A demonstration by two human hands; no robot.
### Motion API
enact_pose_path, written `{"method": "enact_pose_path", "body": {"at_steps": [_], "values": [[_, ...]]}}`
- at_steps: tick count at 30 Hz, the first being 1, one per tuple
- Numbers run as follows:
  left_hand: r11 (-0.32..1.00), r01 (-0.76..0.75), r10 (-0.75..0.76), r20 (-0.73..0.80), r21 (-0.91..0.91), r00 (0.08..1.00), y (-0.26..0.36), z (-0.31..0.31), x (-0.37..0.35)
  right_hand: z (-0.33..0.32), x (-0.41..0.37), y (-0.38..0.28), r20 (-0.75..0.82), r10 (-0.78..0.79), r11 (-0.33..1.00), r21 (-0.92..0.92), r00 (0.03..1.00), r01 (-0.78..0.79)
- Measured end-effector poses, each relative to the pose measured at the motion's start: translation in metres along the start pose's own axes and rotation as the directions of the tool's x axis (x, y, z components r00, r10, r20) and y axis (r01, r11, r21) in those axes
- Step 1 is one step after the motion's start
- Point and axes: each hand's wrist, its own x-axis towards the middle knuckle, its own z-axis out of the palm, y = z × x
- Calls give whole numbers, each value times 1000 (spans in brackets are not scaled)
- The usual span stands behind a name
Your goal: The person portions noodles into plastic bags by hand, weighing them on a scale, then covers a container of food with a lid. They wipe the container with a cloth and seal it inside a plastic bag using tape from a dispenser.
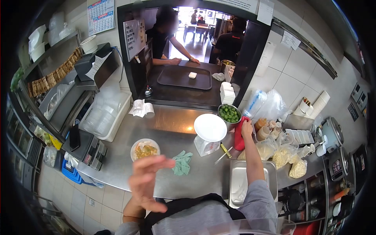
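Clasping the long, bright red item (238,138) is the right hand (246,129); the left hand (147,181) hovers released.

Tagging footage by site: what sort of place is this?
Likely a restaurant kitchen: a serving hatch opens onto a room with tables, a tray sits in it, and a scale and limes stand on this side.

The crumpled cloth (182,163) is pale green, the long soft item (239,135) red, the round limes (229,113) dark green, the flat rectangular tray (184,78) black.
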Motion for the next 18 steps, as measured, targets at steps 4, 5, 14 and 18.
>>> {"method": "enact_pose_path", "body": {"at_steps": [4, 5, 14, 18], "values": [[963, 262, -255, 106, -63, 961, -21, 9, -12, 2, 15, 2, -27, -56, 996, -66, 998, 54], [948, 312, -302, 142, -54, 943, -23, 9, -16, -4, 19, 2, -27, -92, 993, -82, 995, 89], [658, 753, -743, 146, -18, 653, -50, 19, -71, -72, -37, 53, 105, -205, 970, 152, 973, 188], [477, 879, -852, 233, -25, 469, -81, 32, -98, -156, -98, 9, 122, -206, 851, 513, 971, 116]]}}
